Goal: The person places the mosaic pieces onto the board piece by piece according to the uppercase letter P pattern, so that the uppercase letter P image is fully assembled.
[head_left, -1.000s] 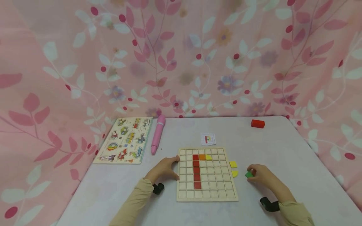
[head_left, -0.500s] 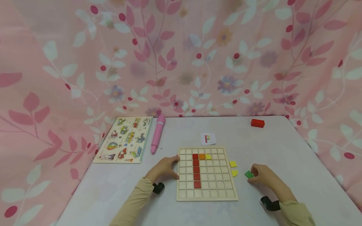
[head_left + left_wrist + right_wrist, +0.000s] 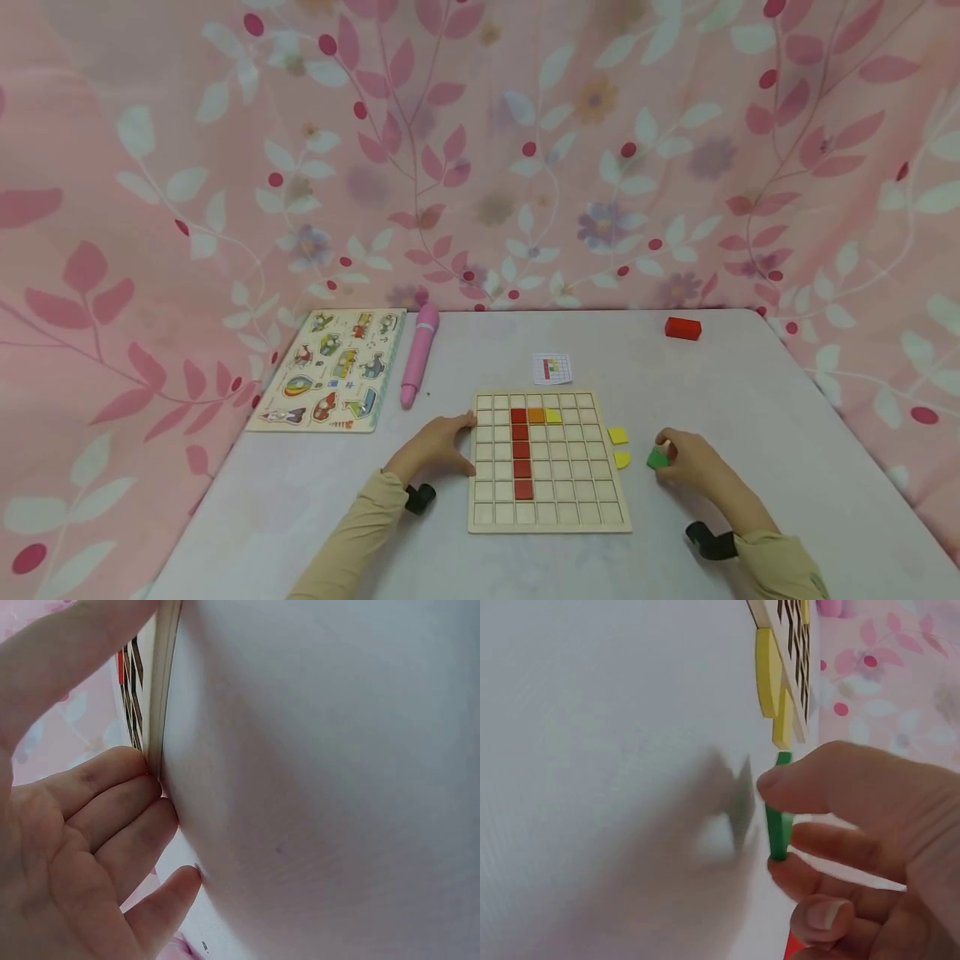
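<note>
A wooden grid board [image 3: 573,515] lies in the middle of the table. A column of several red tiles [image 3: 521,451] sits in its cells, and an orange tile [image 3: 536,415] and a yellow tile [image 3: 553,416] continue along the top from it. My left hand [image 3: 429,451] touches the board's left edge with spread thumb and fingers. To the right of the board, my right hand [image 3: 693,461] pinches a green tile [image 3: 776,817] between thumb and fingertips, held above the table. Between board and hand lie a yellow square tile [image 3: 618,436] and a yellow rounded tile [image 3: 622,460].
A small card [image 3: 552,369] with a coloured grid pattern lies behind the board. A picture puzzle board [image 3: 330,375] and a pink pen-shaped stick [image 3: 419,354] are at the back left. One red block [image 3: 683,328] stands at the back right, before a floral curtain.
The green tile has turned between my right fingers, with that hand shifting only slightly. My left hand keeps its place at the board's edge.
</note>
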Available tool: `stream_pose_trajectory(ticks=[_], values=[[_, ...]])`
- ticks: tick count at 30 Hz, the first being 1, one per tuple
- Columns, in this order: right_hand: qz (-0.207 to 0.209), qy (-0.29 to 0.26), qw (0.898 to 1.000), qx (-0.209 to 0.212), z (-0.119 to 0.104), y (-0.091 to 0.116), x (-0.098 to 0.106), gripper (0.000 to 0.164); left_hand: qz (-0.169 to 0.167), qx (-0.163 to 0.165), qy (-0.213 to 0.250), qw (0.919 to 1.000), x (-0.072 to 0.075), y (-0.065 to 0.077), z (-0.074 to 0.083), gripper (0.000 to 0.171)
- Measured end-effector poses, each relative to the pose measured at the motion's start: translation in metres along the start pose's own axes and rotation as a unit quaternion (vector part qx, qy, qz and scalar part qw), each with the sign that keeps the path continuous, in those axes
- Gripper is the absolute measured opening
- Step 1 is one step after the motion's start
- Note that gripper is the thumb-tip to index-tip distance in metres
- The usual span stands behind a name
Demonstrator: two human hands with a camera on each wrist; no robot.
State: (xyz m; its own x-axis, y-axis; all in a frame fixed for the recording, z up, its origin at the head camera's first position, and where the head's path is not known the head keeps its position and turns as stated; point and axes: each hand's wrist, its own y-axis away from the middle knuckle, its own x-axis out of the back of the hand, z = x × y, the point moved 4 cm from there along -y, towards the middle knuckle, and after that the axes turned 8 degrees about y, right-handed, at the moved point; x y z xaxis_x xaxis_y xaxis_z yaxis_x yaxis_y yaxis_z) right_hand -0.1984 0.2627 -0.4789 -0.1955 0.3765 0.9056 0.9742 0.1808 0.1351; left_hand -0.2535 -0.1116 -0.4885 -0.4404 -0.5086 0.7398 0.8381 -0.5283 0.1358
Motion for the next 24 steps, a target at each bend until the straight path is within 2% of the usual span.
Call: stream_pose_trajectory(ticks=[7, 12, 19, 24], values=[[0.024, 0.002, 1.0, 0.016, -0.014, -0.004, 0.006, 0.024, -0.002, 0.001, -0.003, 1.0, 0.0, 0.0, -0.001, 0.081], [0.041, 0.005, 0.998, 0.054, -0.029, -0.013, 0.01, 0.024, -0.001, -0.002, -0.001, 1.0, 0.001, 0.0, -0.002, 0.082], [0.081, 0.014, 0.989, 0.121, -0.049, -0.022, 0.012, 0.023, -0.005, 0.001, 0.002, 1.0, 0.001, -0.002, -0.001, 0.082], [0.087, 0.019, 0.987, 0.134, -0.061, -0.029, 0.013, 0.027, -0.006, 0.008, 0.006, 0.9999, 0.0, -0.001, -0.001, 0.083]])
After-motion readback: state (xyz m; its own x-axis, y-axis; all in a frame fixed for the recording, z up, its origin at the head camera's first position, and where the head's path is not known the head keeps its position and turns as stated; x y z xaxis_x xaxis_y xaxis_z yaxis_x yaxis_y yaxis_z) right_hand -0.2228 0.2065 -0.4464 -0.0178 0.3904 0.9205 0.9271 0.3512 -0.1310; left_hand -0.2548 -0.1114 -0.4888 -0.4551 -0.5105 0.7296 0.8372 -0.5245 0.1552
